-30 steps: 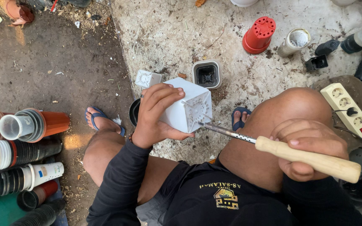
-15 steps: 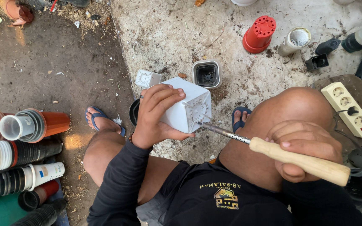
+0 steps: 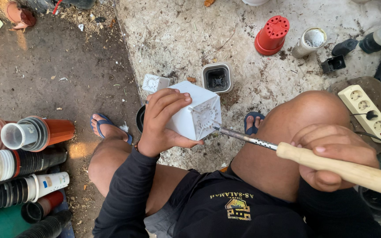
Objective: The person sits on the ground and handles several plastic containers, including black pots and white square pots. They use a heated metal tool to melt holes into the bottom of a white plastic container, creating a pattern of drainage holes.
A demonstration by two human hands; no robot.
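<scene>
At frame centre the left hand clamps a white hexagonal pot, while the right hand, lower right, grips a wooden-handled soldering iron whose tip touches the pot's base.

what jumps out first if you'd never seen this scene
At centre, the left hand holds a white pot tilted, bottom turned toward a wooden-handled iron gripped by the right hand, its metal tip at the pot's base. A red pot stands upside down on the ground top right; stacked pots lie at left.
</scene>
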